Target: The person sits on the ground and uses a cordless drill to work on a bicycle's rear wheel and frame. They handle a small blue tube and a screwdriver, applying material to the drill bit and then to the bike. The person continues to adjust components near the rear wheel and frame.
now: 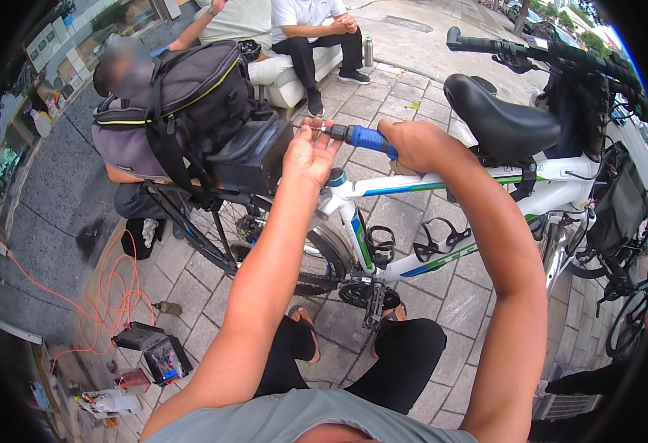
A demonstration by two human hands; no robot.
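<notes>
My right hand [413, 144] is wrapped round the blue handle of a screwdriver [370, 139], which lies roughly level and points left. My left hand [308, 156], palm up, has its fingers curled about the thin front end; the very tip is hard to make out. Just left of those fingers sits a dark box [265, 159] on the rear of a white bicycle [431, 181] with green and blue stripes. Below the screwdriver is the open blue-rimmed top of the seat tube [336, 176]. A black saddle [501, 114] shows beyond the top tube, right of my right hand.
A large black bag [183, 88] stands over the bicycle's rear, with a crouching person [121, 70] behind it. Other people sit on a pale sofa [287, 87] at the back. At lower left lie an orange cord [106, 295] and an open black toolbox [154, 353]. More bicycles [627, 214] stand at right.
</notes>
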